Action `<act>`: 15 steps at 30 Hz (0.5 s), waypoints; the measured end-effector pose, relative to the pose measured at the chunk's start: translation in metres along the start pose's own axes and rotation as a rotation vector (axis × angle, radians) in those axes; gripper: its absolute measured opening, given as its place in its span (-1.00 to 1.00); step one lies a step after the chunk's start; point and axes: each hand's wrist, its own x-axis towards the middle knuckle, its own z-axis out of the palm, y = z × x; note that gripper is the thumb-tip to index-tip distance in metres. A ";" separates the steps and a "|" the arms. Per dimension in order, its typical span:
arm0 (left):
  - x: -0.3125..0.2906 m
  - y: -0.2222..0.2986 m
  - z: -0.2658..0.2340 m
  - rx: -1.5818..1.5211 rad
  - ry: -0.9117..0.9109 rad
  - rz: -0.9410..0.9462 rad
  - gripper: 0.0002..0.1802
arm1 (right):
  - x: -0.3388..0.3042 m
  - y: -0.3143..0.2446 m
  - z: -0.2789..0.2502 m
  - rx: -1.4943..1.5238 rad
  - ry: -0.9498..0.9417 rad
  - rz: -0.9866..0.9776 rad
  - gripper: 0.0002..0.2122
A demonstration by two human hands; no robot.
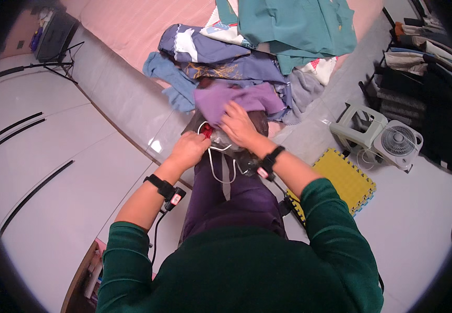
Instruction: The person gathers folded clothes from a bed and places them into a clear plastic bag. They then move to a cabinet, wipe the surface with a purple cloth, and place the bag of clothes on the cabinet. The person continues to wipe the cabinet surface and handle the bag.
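A dark see-through plastic bag with a white cord lies in front of my legs, at the edge of the pink-covered bed. The fingers of my left hand are closed on the bag's rim, beside the cord. Something red shows at the bag's mouth. My right hand grips a folded purple cloth just above the bag; part of this cloth is blurred. Past it lies a heap of clothes, with a dark blue garment, a light blue piece and a grey one.
Large green fabric tops the heap on the pink bed cover. At right stand a pale stool, a white fan and a rack of clothes. A yellow foam mat lies on the floor. White cabinet doors run along the left.
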 end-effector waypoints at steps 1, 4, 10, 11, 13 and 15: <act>0.001 0.003 -0.002 0.012 -0.018 0.012 -0.97 | 0.009 0.007 0.003 -0.053 -0.046 0.015 -0.51; -0.002 -0.007 -0.013 0.036 -0.034 0.005 -0.97 | 0.031 0.044 0.014 -0.322 0.015 -0.013 -0.57; -0.008 -0.007 -0.016 0.038 0.044 -0.042 -0.96 | -0.030 0.096 -0.010 -0.103 -0.124 0.448 -0.84; -0.011 -0.005 -0.014 0.024 0.069 -0.052 -0.96 | -0.035 0.089 -0.012 -0.082 -0.114 0.506 -0.83; -0.015 -0.003 -0.008 0.008 0.111 -0.065 -0.95 | -0.037 0.066 -0.017 -0.051 -0.046 0.521 -0.79; -0.019 0.001 0.000 -0.003 0.144 -0.076 -0.94 | -0.034 0.029 -0.017 -0.073 0.072 0.358 -0.63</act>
